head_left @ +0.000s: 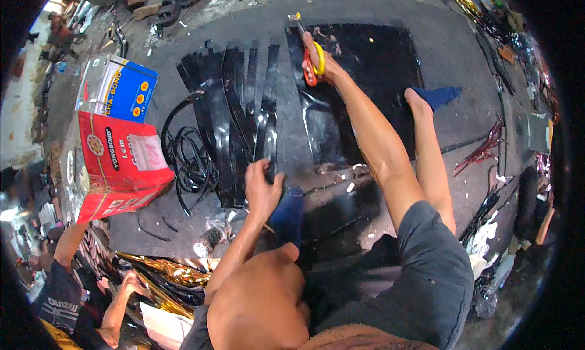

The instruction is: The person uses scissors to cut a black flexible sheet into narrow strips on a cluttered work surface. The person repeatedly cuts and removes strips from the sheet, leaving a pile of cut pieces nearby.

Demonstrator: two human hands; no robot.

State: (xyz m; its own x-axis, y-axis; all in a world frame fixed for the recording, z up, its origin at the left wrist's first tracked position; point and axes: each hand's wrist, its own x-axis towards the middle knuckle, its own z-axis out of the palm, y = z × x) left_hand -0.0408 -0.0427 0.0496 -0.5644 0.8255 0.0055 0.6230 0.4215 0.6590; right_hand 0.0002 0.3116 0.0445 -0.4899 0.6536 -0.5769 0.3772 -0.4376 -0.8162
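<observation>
My right hand (326, 66) grips scissors (316, 69) with red and yellow handles, blades pointing away from me. They are over the left edge of a large black rubber-like sheet (378, 57). Left of it lie several long black strips (228, 115), roughly side by side. At the near end of these strips is my left hand (262, 188), its thumb and forefinger apart, close to the rightmost strip. Whether it touches that strip is unclear.
A red carton (125, 161) and a blue-and-white box (131, 91) stand at left, beside coiled black strips (192, 161). Gold foil (170, 271) lies near a co-worker's hand (131, 284) at lower left. Red shreds (484, 149) lie at right.
</observation>
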